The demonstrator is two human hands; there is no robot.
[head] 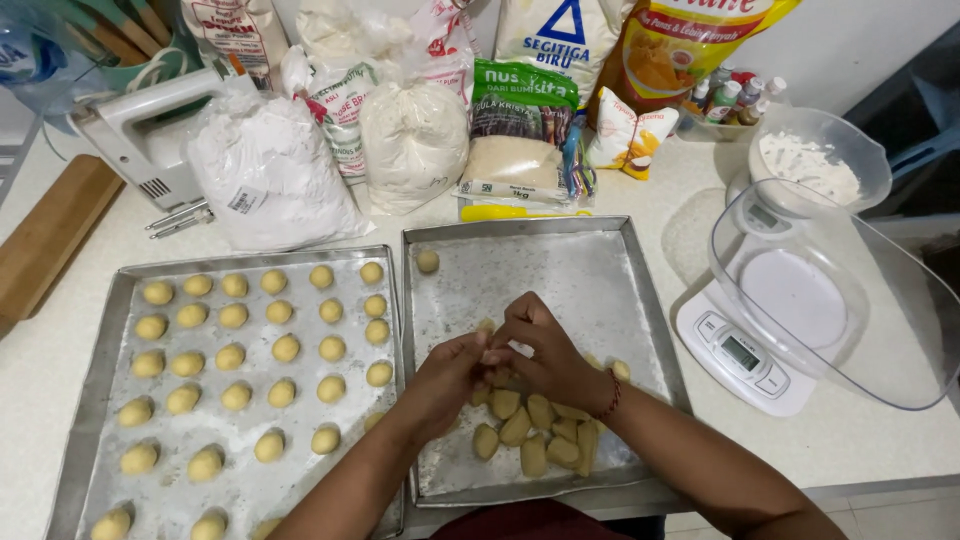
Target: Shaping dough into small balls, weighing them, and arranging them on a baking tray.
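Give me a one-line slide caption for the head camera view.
Left hand and right hand pinch dough over the right tray, beside a left tray lined with dough balls.

- My left hand (447, 375) and right hand (545, 352) are bare; they press soft, matt, pale dough (497, 352) between the fingers.
- Right tray (560, 262): dull grey metal, scuffed and floured.
- Left tray (250, 480): same dull metal, dusted white, carrying smooth matt dough balls (286, 348).
- Bowl (850, 300): clear, glossy plastic.
- Scale (740, 355): white, smooth plastic.
- Flour bags (270, 170): thin, crinkled, shiny plastic.
- Board (45, 240): brown wood, matt.
- Counter (40, 400): pale, speckled, smooth.
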